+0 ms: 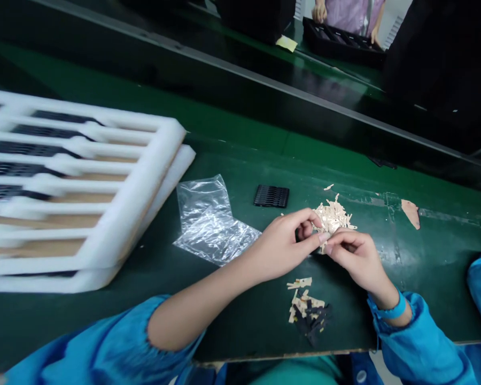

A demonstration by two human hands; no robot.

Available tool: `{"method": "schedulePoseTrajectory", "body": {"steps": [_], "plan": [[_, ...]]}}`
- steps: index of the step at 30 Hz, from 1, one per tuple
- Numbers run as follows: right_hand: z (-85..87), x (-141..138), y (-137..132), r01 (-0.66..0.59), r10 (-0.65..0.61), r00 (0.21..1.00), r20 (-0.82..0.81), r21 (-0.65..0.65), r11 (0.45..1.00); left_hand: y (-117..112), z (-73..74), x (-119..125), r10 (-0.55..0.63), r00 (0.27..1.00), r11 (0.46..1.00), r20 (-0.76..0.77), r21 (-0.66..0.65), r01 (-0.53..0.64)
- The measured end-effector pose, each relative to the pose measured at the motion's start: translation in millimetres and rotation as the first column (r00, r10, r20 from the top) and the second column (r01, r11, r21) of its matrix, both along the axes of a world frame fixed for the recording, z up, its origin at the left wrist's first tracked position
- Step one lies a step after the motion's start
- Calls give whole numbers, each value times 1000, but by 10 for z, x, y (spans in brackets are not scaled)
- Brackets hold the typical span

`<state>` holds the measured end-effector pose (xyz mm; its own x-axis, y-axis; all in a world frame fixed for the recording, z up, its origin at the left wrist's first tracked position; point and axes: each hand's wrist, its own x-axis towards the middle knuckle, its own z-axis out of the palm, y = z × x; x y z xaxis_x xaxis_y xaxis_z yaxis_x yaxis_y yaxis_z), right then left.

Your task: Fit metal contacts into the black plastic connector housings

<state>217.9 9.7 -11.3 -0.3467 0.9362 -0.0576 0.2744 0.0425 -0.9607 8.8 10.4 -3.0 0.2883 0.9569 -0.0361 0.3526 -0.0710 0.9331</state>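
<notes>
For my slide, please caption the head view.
Left hand and right hand meet beside a heap of pale pieces on a green table.

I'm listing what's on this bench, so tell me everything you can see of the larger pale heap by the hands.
The pale heap is a loose jumble of small, thin, cream-coloured strips lying at mixed angles; their material can't be told. It rests on the green table, just beyond the fingers of the left hand and right hand. They hide its near edge, so whether they touch it is unclear. A stray strip lies apart on its far side.
</notes>
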Motion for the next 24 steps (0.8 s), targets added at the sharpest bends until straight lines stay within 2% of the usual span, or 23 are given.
{"method": "schedulePoseTrajectory", "body": {"steps": [2,5,9,14,17,20,24], "plan": [[-35,-10,5,99,-99,995,7,18,995,-40,-48,19,95,994,987,-62,134,-86],[-61,-28,6,164,-166,986,22,58,985,-95,-109,9,49,990,947,-131,321,-5],[-51,-51,-17,167,-172,984,45,102,981,-136,-139,-17,-25,976,903,-216,415,115],[-26,-71,-39,210,-222,973,58,162,964,-160,-134,-30,124,962,844,-243,536,26],[-22,-88,-49,192,-201,979,40,171,966,-175,-156,-27,82,969,829,-233,555,63],[-24,-102,-64,161,-166,986,15,152,975,-183,-179,-14,23,978,863,-208,498,85],[-25,-105,-78,153,-154,988,0,126,980,-177,-184,2,17,990,899,-141,436,47]]}}
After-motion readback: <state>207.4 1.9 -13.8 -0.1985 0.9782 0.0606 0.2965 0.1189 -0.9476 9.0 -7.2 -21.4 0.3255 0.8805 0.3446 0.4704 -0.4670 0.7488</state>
